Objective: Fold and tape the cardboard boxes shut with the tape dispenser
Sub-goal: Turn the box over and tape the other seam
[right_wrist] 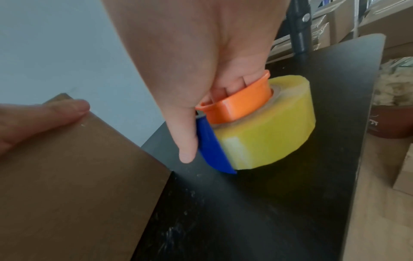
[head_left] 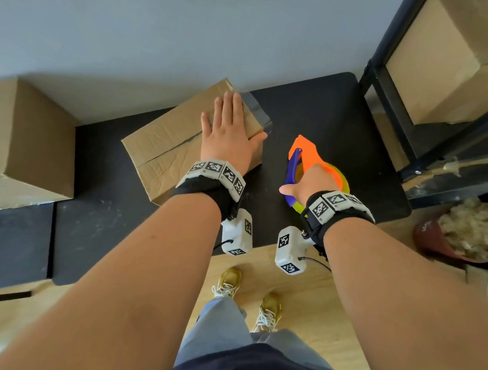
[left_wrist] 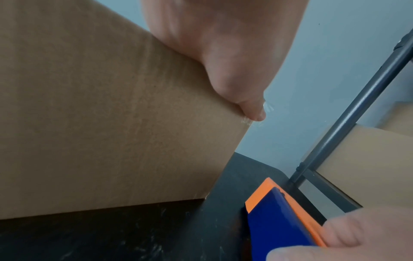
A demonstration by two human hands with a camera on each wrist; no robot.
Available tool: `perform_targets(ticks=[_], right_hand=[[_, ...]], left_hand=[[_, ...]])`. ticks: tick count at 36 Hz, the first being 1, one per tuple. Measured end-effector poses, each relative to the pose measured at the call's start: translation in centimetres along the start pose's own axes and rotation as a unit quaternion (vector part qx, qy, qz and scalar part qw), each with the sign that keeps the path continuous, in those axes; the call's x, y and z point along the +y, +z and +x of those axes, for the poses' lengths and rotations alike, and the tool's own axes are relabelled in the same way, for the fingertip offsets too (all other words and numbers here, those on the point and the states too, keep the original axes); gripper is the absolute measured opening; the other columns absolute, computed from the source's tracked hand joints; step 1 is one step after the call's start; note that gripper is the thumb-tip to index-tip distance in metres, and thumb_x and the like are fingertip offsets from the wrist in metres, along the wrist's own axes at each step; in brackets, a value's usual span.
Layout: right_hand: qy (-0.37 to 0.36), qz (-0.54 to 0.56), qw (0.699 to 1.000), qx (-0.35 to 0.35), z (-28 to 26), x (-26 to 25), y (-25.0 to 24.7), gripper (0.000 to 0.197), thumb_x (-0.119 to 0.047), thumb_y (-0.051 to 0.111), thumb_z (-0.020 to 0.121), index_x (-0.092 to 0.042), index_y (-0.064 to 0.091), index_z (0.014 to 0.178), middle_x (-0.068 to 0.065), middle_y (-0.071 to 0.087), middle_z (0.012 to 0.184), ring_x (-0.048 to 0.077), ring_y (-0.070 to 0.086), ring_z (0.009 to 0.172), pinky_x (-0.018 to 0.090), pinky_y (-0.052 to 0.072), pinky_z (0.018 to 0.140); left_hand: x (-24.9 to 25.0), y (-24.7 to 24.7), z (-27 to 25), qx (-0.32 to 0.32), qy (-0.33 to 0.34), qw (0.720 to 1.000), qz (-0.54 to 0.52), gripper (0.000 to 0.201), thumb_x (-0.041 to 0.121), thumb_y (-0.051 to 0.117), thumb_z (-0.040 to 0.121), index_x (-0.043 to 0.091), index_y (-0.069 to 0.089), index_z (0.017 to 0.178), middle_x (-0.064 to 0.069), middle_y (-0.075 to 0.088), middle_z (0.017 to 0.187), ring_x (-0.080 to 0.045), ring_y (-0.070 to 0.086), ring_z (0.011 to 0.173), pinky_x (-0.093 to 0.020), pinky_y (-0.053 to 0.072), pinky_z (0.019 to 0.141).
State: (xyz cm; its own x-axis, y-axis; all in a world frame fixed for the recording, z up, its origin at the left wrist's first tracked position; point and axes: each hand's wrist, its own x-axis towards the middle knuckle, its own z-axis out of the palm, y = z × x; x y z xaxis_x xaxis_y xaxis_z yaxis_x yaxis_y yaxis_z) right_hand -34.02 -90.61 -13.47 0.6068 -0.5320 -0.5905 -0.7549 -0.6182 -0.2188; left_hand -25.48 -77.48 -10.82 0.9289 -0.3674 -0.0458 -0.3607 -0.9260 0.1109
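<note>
Left hand (head_left: 230,134) flat on the box (head_left: 177,146) — right hand (head_left: 310,183) gripping the dispenser (head_left: 305,152).
Box sits mid-surface (head_left: 337,119); dispenser at its 3 o'clock, just beside — fingers through the orange core.

A black worktop (head_left: 332,103) stands against a pale grey wall (head_left: 164,21). Light wooden floor (head_left: 314,301) lies below. A dark metal shelf (head_left: 402,90) stands at its right end.

1. The head view looks steeply down from above onto the desk (head_left: 322,108) and both forearms.
2. The left wrist view sits close under the left hand (left_wrist: 223,53), facing along the box (left_wrist: 100,114) side.
3. The right wrist view looks closely along the right hand (right_wrist: 190,61) at the dispenser (right_wrist: 257,127).
4. All three views share box, dispenser and desk.
</note>
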Motion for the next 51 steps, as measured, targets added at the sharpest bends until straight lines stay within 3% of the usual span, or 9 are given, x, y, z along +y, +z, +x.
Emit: perform_targets(ticks=[2,5,10,24,30,34,39,45,51], right_hand=[[0.008,0.017,0.999,-0.03,0.2,0.0,0.0,0.044,-0.042,0.08,0.077,-0.019,0.049,0.098,0.006,0.056,0.082,0.024,0.059,0.076,0.032,0.048,0.069],[-0.07,0.068,0.995,-0.032,0.0,0.9,-0.4,0.085,-0.026,0.079,0.078,-0.025,0.03,0.147,0.008,0.056,0.125,0.028,0.058,0.108,0.031,0.042,0.081],[-0.027,0.003,0.999,0.026,-1.0,1.0,-2.2,0.022,-0.029,0.062,0.093,-0.009,0.055,0.09,0.008,0.061,0.088,0.025,0.058,0.074,0.034,0.044,0.068],[-0.089,-0.017,0.99,0.104,-3.4,-1.2,-5.3,0.02,-0.021,0.05,0.098,-0.005,0.058,0.108,0.007,0.052,0.087,0.021,0.052,0.081,0.03,0.041,0.072],[-0.137,0.072,0.979,0.132,-4.8,-1.8,-5.1,0.022,-0.015,0.047,0.097,-0.007,0.063,0.11,0.011,0.066,0.108,0.029,0.063,0.101,0.033,0.045,0.076],[-0.153,0.127,0.969,0.149,-5.5,-2.3,-5.3,0.028,-0.011,0.05,0.095,-0.014,0.059,0.122,0.008,0.06,0.123,0.026,0.058,0.113,0.035,0.045,0.088],[-0.167,0.147,0.962,0.161,-6.0,-2.8,-5.6,0.045,-0.006,0.047,0.093,-0.015,0.051,0.137,0.009,0.051,0.137,0.028,0.05,0.124,0.039,0.045,0.099],[-0.179,0.149,0.965,0.119,-6.6,-3.6,-5.2,0.053,-0.004,0.041,0.094,-0.021,0.044,0.144,0.006,0.047,0.145,0.027,0.046,0.13,0.04,0.043,0.103],[-0.199,0.152,0.965,0.082,-7.6,-4.8,-4.2,0.048,-0.004,0.039,0.091,-0.023,0.056,0.132,0.004,0.061,0.128,0.025,0.057,0.116,0.041,0.047,0.098]], left_hand=[[0.0,0.0,-0.1,0.005,0.001,1.0,-0.006,0.084,0.06,0.032,0.095,0.01,-0.003,0.154,-0.006,-0.003,0.162,-0.024,-0.004,0.148,-0.047,0.0,0.12],[0.0,-0.1,-0.3,0.007,0.007,1.0,0.002,0.081,0.059,0.032,0.096,0.01,0.001,0.154,-0.007,-0.001,0.161,-0.025,-0.003,0.148,-0.048,0.0,0.12],[0.0,-0.4,-0.3,-0.007,0.009,1.0,0.01,0.08,0.059,0.032,0.097,0.012,0.002,0.154,-0.006,0.0,0.162,-0.025,-0.003,0.149,-0.049,0.002,0.119],[-0.7,-3.4,-1.6,-0.047,0.075,0.995,0.044,0.083,0.05,0.059,0.087,0.021,0.018,0.152,-0.004,0.005,0.161,-0.024,-0.002,0.148,-0.055,0.005,0.118],[-1.1,-5.0,-3.4,-0.058,0.143,0.985,0.082,0.07,0.033,0.069,0.083,0.037,0.034,0.143,-0.003,0.012,0.159,-0.028,0.009,0.146,-0.05,0.012,0.118],[-1.1,-5.5,-4.8,-0.028,0.16,0.983,0.086,0.053,0.022,0.06,0.087,0.046,0.044,0.131,-0.001,0.029,0.145,-0.026,0.026,0.133,-0.042,0.028,0.106],[-2.0,-5.4,-6.3,-0.05,0.155,0.984,0.073,0.073,0.0,0.053,0.082,0.046,0.037,0.137,-0.003,0.036,0.116,-0.024,0.039,0.108,-0.031,0.04,0.074],[-3.8,-5.4,-7.4,-0.077,0.15,0.983,0.069,0.094,-0.006,0.056,0.078,0.046,0.019,0.147,-0.004,0.033,0.114,-0.023,0.041,0.104,-0.036,0.051,0.079],[-6.3,-4.9,-7.7,-0.025,0.138,0.987,0.082,0.087,-0.005,0.053,0.078,0.037,0.023,0.148,-0.005,0.036,0.116,-0.023,0.041,0.105,-0.029,0.039,0.069]])
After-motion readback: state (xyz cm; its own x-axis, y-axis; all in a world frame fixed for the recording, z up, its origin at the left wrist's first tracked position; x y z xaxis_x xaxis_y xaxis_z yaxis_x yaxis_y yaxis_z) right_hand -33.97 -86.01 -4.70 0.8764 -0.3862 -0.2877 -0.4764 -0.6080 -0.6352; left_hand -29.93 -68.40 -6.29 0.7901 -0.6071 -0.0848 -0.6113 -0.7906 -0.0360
